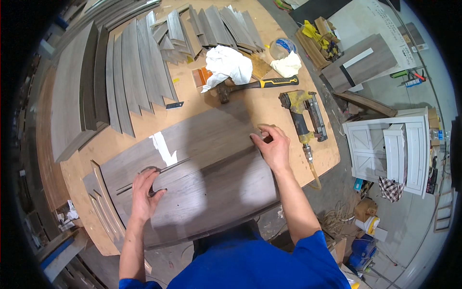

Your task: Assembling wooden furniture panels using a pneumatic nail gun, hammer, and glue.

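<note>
A grey wood-grain panel (216,192) lies flat on the workbench in front of me, with a narrow grey wood strip (202,163) running across it. The fingers and thumb of my left hand (145,190) curve around the strip's two long edges towards its left end. At its right end, my right hand (274,147) pinches the strip between thumb and fingers. White tape (164,150) is stuck on the panel's far part. Beyond my right hand lie a yellow-and-black nail gun (303,115) with a hose and a hammer (264,84).
Grey boards (139,67) lie at the far left, with more short pieces (216,26) at the back. A white cloth (228,65), tape roll (283,48) and small square (174,105) lie on the bench (322,161). A white cabinet (385,144) stands at right.
</note>
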A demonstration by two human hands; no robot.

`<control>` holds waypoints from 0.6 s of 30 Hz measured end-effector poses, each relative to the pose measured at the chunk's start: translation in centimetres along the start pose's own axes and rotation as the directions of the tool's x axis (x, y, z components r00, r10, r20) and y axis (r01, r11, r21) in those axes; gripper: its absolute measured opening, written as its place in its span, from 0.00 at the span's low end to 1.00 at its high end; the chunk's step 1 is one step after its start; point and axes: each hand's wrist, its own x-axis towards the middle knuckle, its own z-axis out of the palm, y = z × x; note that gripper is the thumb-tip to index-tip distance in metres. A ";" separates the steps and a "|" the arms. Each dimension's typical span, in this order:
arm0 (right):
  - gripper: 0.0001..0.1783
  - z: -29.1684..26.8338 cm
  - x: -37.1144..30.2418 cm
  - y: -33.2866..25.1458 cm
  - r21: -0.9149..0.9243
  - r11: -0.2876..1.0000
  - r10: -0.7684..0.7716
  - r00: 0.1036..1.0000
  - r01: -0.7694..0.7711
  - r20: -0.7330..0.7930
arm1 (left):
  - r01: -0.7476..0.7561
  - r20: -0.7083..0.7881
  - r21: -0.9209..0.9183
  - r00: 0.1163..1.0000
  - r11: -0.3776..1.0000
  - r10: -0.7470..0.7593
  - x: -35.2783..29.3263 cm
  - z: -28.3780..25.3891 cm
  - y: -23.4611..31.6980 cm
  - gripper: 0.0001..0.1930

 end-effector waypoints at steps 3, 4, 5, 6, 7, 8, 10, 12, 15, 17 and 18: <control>0.18 0.1 -0.1 -0.6 -0.009 1.000 -0.002 1.000 0.002 -0.007 | 0.036 -0.007 -0.058 0.999 0.998 -0.036 0.1 -0.2 -0.1 0.28; 0.18 0.2 -0.1 -0.4 -0.009 1.000 -0.005 1.000 0.005 -0.003 | 0.060 0.006 -0.090 0.998 0.994 -0.060 0.3 -0.2 0.0 0.28; 0.17 0.2 -0.1 -0.1 0.036 0.999 0.019 1.000 -0.019 0.002 | 0.067 0.004 -0.090 0.998 0.994 -0.066 0.6 -0.3 0.0 0.28; 0.16 0.2 -0.1 0.2 0.081 0.996 0.042 0.999 -0.043 0.008 | 0.055 0.026 -0.069 0.998 0.996 -0.053 0.9 -0.6 0.2 0.28; 0.16 0.2 -0.1 0.4 0.081 0.996 0.039 0.999 -0.040 0.014 | 0.042 0.049 -0.048 0.998 0.998 -0.040 1.2 -0.9 0.3 0.28; 0.16 0.2 -0.1 0.5 0.106 0.994 0.040 0.999 -0.041 0.018 | 0.050 0.045 -0.049 0.998 0.998 -0.048 1.3 -1.1 0.4 0.28; 0.16 0.3 -0.1 0.6 0.134 0.990 0.035 0.999 -0.039 0.031 | 0.082 0.080 -0.035 0.994 0.996 -0.079 1.6 -1.5 0.6 0.27; 0.16 0.6 0.0 0.6 0.176 0.982 0.056 0.995 -0.070 0.086 | 0.095 0.087 -0.013 0.992 0.995 -0.093 1.6 -2.0 0.7 0.27; 0.15 0.9 0.2 0.4 0.144 0.977 0.135 0.976 -0.160 0.171 | 0.108 0.126 -0.002 0.986 0.994 -0.107 1.1 -2.1 -0.6 0.27; 0.14 0.3 0.6 0.1 0.153 0.951 0.221 0.938 -0.268 0.267 | -0.005 0.045 0.035 0.999 0.999 0.004 0.7 -1.0 -1.9 0.26; 0.14 -0.2 0.6 -0.1 0.213 0.909 0.290 0.909 -0.360 0.298 | -0.038 -0.008 0.053 0.999 0.998 0.039 0.5 -0.9 -1.5 0.25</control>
